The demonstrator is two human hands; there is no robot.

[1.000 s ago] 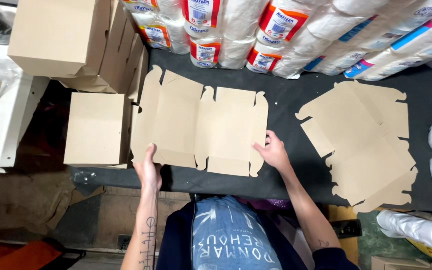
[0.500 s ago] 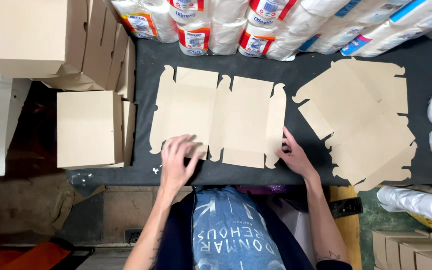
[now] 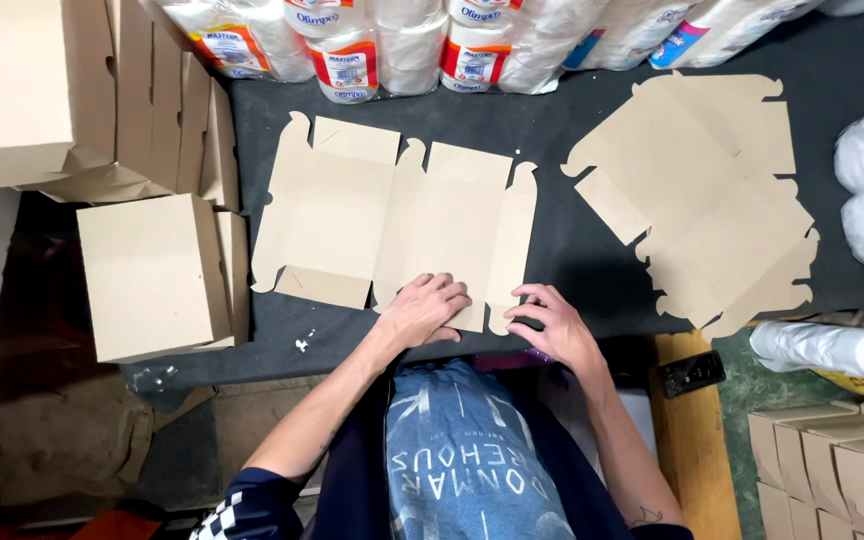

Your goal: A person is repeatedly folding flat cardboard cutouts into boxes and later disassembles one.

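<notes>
Flat blank in hand: 1 unfolded brown cardboard box blank [image 3: 392, 225] lies flat at centre frame on the dark table [image 3: 572, 250], its long side running left to right.
Left hand: the left hand [image 3: 424, 310] rests palm down on the blank's near edge, lower centre, fingers curled over a bottom flap and pressing it, not closed around anything.
Right hand: the right hand [image 3: 552, 325] sits just right of the left one at the blank's lower right corner, fingertips on the corner tab; whether it pinches the tab or only touches it cannot be told.
Other blanks: 1 loose stack of flat blanks [image 3: 702, 200] lies right of centre, turned at an angle, well apart from the first; it looks like at least 2 sheets, though the exact count is unclear.
Made-up boxes: 1 closed box [image 3: 152, 275] stands at left, 1 larger box [image 3: 12, 90] in the upper left corner, with several folded pieces [image 3: 167, 110] leaning between them.
Paper rolls: wrapped roll packs [image 3: 402, 40] line the top edge; 1 single roll [image 3: 827, 348] lies at lower right.
Small boxes: about 4 small boxes [image 3: 832, 470] fill the lower right corner.
Edges: the table's near edge runs just under both hands.
Open room: bare dark table shows between the 2 groups of blanks and left of the hands.
</notes>
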